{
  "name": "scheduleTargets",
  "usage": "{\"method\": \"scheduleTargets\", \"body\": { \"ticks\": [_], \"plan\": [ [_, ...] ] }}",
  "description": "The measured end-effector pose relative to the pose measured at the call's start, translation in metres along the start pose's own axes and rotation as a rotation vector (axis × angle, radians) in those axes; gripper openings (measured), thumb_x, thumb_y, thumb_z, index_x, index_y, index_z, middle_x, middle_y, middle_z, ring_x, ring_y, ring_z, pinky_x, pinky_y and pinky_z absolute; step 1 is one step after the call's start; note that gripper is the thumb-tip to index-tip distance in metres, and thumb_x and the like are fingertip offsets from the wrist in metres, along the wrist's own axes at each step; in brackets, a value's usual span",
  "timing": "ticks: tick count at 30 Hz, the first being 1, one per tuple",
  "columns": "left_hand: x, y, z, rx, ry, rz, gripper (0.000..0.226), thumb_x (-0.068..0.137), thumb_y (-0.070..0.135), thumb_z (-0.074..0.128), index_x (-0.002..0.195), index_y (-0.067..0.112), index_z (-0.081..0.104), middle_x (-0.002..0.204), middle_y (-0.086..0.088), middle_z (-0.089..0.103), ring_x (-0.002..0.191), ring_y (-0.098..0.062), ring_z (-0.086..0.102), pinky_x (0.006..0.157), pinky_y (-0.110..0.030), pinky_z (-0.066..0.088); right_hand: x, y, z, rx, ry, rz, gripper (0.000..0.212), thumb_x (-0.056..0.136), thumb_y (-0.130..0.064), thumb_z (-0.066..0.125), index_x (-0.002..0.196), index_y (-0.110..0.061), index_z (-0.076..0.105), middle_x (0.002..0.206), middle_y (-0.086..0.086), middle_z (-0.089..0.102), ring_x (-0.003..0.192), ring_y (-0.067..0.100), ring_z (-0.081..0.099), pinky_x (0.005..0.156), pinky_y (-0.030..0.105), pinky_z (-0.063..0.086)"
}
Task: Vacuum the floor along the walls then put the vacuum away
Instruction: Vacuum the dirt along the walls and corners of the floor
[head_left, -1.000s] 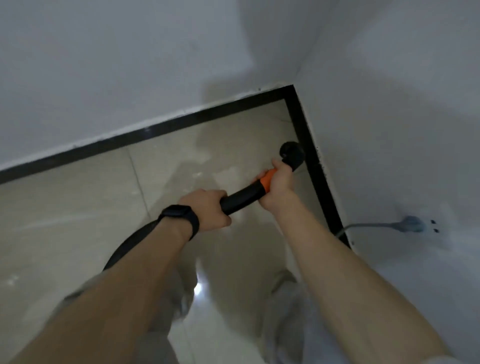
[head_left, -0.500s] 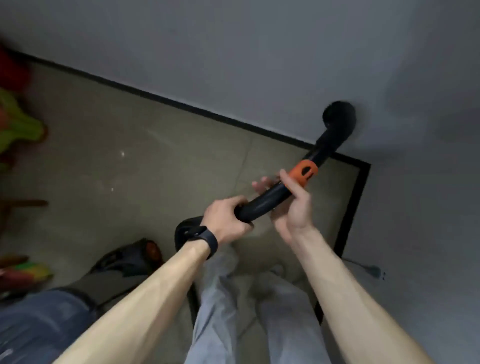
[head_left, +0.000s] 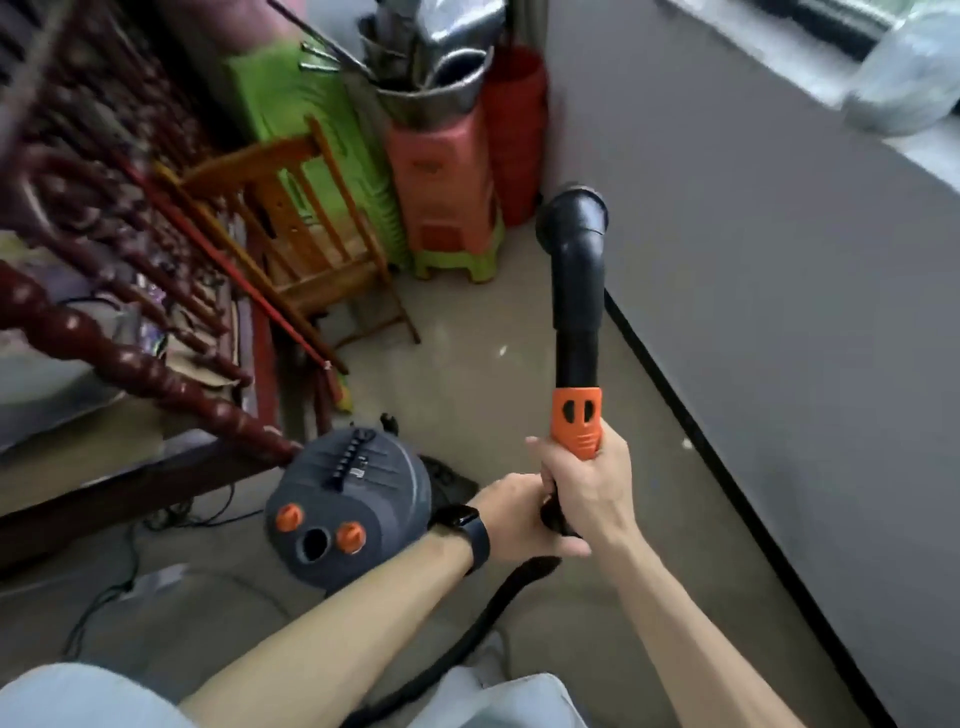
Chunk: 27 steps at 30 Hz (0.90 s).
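From your head view, your right hand is clamped around the vacuum wand at the lower edge of its orange collar. Your left hand, with a dark watch on the wrist, is curled around the black tube just below it, and the two hands touch. The wand points up and away from you, its bent black nozzle end in the air to the right of and beyond the vacuum body. The black hose drops from your hands and runs down between your arms.

The vacuum body, dark grey with two orange knobs, sits on the floor just left of your left wrist. To its right, past the wand, the grey wall runs with a black baseboard along its foot. Beyond the body stand a wooden chair and stacked pink stools. To its left a dark red turned-wood rail slants across.
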<state>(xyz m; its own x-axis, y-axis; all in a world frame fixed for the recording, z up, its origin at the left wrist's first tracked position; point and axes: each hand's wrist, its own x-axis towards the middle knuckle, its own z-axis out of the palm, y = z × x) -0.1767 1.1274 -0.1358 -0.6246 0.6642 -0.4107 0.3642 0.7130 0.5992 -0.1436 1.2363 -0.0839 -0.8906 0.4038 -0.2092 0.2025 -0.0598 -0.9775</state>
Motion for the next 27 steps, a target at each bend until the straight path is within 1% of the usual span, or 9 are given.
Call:
{"method": "scheduleTargets", "body": {
  "ticks": [3,5,8,11,13,16,19,23,27],
  "plan": [
    [-0.046,-0.044,-0.031,-0.029,0.130,-0.061,0.032,0.067,0.062,0.059,0.081,0.036,0.047,0.087,0.007,0.067,0.085,-0.021,0.064,0.068,-0.027,0.046,-0.017,-0.005,0.058,-0.077,-0.044,-0.020,0.041,0.068,-0.029,0.075,0.069,-0.002,0.045,0.056,0.007,0.051,0.054,0.019,0.048,0.057,0.041,0.046],
    [-0.081,-0.076,-0.038,-0.080,0.192,-0.145,0.023,0.076,0.047,0.066,0.089,0.033,0.054,0.095,0.007,0.068,0.088,-0.017,0.064,0.070,-0.025,0.043,-0.028,0.003,0.085,-0.107,-0.102,-0.006,0.040,0.068,-0.029,0.076,0.069,-0.006,0.044,0.056,0.001,0.049,0.055,0.017,0.047,0.057,0.040,0.044],
    [-0.136,-0.127,-0.034,-0.234,0.334,-0.399,0.021,0.081,0.031,0.065,0.102,0.032,0.063,0.096,0.011,0.070,0.089,-0.010,0.064,0.075,-0.025,0.047,-0.040,0.026,0.110,-0.177,-0.250,0.025,0.031,0.066,-0.028,0.076,0.069,-0.013,0.048,0.056,-0.004,0.050,0.055,0.015,0.044,0.057,0.037,0.041],
    [-0.187,-0.163,-0.018,-0.350,0.523,-0.616,0.018,0.085,0.025,0.063,0.102,0.030,0.066,0.091,0.008,0.070,0.087,-0.015,0.066,0.076,-0.029,0.052,-0.042,0.051,0.126,-0.285,-0.380,0.053,0.016,0.064,-0.028,0.073,0.069,-0.024,0.058,0.056,-0.006,0.057,0.054,0.010,0.047,0.058,0.035,0.044],
    [-0.215,-0.178,-0.005,-0.414,0.608,-0.712,0.017,0.086,0.023,0.062,0.100,0.031,0.066,0.088,0.008,0.071,0.086,-0.017,0.067,0.076,-0.030,0.053,-0.043,0.063,0.137,-0.358,-0.443,0.077,0.015,0.064,-0.029,0.072,0.068,-0.028,0.058,0.057,-0.007,0.058,0.054,0.009,0.047,0.057,0.033,0.045],
    [-0.239,-0.197,0.010,-0.436,0.603,-0.789,0.013,0.086,0.025,0.062,0.095,0.034,0.062,0.086,0.013,0.069,0.087,-0.015,0.066,0.080,-0.036,0.054,-0.044,0.078,0.155,-0.452,-0.529,0.094,0.019,0.067,-0.027,0.077,0.068,-0.031,0.059,0.056,-0.009,0.059,0.052,0.006,0.045,0.053,0.027,0.041],
    [-0.240,-0.210,0.011,-0.404,0.576,-0.828,0.014,0.084,0.029,0.063,0.089,0.040,0.057,0.079,0.019,0.066,0.085,-0.012,0.065,0.079,-0.035,0.054,-0.042,0.084,0.168,-0.468,-0.549,0.087,0.017,0.065,-0.031,0.072,0.064,-0.039,0.057,0.052,-0.015,0.055,0.049,0.004,0.042,0.049,0.015,0.036],
    [-0.219,-0.229,-0.006,-0.363,0.475,-0.830,0.013,0.085,0.030,0.062,0.095,0.038,0.056,0.087,0.015,0.065,0.090,-0.015,0.064,0.082,-0.032,0.051,-0.040,0.089,0.169,-0.469,-0.469,0.178,0.017,0.069,-0.030,0.075,0.068,-0.035,0.059,0.054,-0.014,0.059,0.048,0.004,0.044,0.052,0.024,0.039],
    [-0.188,-0.256,-0.030,-0.249,0.380,-0.757,0.019,0.087,0.021,0.062,0.107,0.024,0.061,0.103,0.001,0.065,0.100,-0.022,0.061,0.079,-0.025,0.041,-0.042,0.097,0.162,-0.456,-0.294,0.263,0.009,0.058,-0.038,0.063,0.063,-0.035,0.056,0.049,-0.014,0.053,0.044,0.006,0.040,0.051,0.028,0.036]
  ]
}}
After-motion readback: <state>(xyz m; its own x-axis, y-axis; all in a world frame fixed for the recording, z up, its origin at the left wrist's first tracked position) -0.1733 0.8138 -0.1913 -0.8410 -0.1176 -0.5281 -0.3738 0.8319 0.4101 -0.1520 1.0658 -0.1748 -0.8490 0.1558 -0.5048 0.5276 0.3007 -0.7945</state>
